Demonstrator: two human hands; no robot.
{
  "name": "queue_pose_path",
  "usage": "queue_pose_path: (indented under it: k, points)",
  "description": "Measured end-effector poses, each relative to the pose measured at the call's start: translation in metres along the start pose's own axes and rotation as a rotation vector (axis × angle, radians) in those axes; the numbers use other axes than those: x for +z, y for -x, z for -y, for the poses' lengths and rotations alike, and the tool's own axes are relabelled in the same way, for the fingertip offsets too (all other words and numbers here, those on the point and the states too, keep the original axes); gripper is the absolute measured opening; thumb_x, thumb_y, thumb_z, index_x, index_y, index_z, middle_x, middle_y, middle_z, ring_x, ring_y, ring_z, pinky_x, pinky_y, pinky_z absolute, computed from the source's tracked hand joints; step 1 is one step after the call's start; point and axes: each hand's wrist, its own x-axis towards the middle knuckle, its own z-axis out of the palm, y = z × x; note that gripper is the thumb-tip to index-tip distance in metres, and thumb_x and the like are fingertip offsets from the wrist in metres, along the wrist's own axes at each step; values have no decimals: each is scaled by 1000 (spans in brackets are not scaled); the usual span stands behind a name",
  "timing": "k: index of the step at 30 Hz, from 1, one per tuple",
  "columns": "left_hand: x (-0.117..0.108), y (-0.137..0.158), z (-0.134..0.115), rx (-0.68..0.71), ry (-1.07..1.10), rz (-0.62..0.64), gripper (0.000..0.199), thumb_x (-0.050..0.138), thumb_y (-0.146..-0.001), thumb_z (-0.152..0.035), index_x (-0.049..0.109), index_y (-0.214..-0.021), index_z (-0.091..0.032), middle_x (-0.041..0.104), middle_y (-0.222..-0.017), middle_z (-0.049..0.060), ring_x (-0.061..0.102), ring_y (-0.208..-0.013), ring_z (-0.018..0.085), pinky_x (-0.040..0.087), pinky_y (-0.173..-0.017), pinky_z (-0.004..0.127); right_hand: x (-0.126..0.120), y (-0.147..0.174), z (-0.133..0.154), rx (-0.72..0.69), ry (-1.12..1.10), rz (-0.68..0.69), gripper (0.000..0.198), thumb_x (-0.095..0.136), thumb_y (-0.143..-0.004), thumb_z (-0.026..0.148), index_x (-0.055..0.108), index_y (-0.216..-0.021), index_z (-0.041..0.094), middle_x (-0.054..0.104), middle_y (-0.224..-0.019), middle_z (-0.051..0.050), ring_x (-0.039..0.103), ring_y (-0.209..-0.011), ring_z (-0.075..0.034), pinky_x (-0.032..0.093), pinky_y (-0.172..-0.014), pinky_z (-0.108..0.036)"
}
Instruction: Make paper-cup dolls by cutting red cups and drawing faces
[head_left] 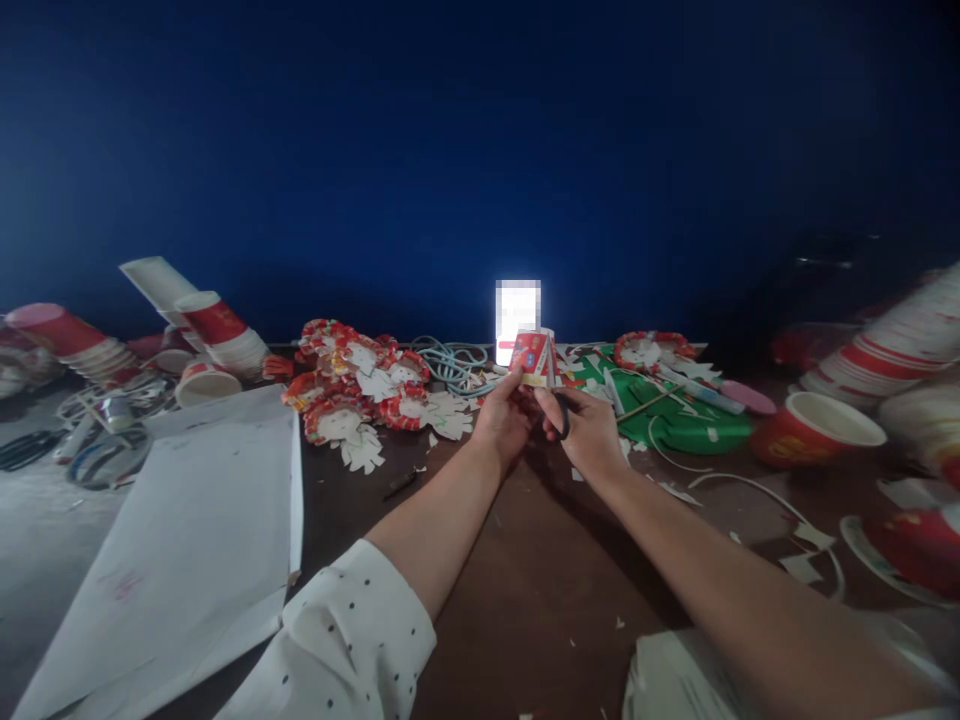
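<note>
Between the fingers of my left hand is a red printed paper cup piece, held upright over the middle of the table. My right hand is closed around the dark loop handle of a pair of scissors, close against the cup piece. The scissor blades are hidden behind the paper and fingers, so their position cannot be seen. Just behind the cup piece stands a bright lit screen, partly blurred out. Left of my hands lie several red-and-white paper crafts with fringed white ends.
Stacked paper cups lean at the left, with more cup stacks at the right. A large white board covers the left side. A green sheet, a single red cup and paper scraps lie rightward.
</note>
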Motion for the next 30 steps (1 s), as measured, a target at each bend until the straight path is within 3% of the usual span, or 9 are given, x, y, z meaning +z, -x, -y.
queue_pose_path:
  k: [7, 12, 16, 22, 30]
  points:
    - [0, -2, 2, 14, -13, 9, 19, 69, -73, -27, 55, -75, -14, 57, -57, 0, 52, -47, 10, 39, -48, 23, -2, -5, -7, 8, -15, -19, 36, 69, -66, 54, 65, -68, 18, 52, -45, 3, 45, -41, -10, 37, -42, -24]
    - [4, 2, 0, -6, -86, 23, 22, 68, -74, -32, 56, -78, -14, 59, -59, 1, 51, -44, 11, 37, -45, 24, -2, -6, -12, 21, -13, -6, 38, 68, -67, 55, 67, -74, 17, 56, -50, 2, 47, -43, -11, 40, -44, -25]
    - [6, 6, -2, -62, -127, 2, 26, 68, -74, -37, 59, -80, -13, 59, -58, 2, 50, -41, 12, 35, -41, 24, -2, -8, -21, -31, -6, 15, 37, 69, -68, 52, 66, -76, 15, 63, -62, -2, 53, -56, -13, 42, -53, -26]
    - [2, 1, -1, -46, -94, -42, 25, 67, -75, -36, 60, -82, -13, 64, -65, 4, 58, -50, 13, 42, -46, 23, 0, -9, -32, -112, 7, 93, 36, 65, -73, 50, 65, -86, 16, 66, -75, -3, 57, -67, -16, 44, -63, -27]
    - [8, 1, -4, 46, 76, -186, 24, 66, -78, -27, 49, -66, -16, 46, -48, -5, 47, -40, 7, 41, -46, 20, 3, -4, -37, -133, 112, 173, 28, 65, -75, 41, 64, -90, 17, 68, -81, -2, 61, -73, -16, 47, -68, -27]
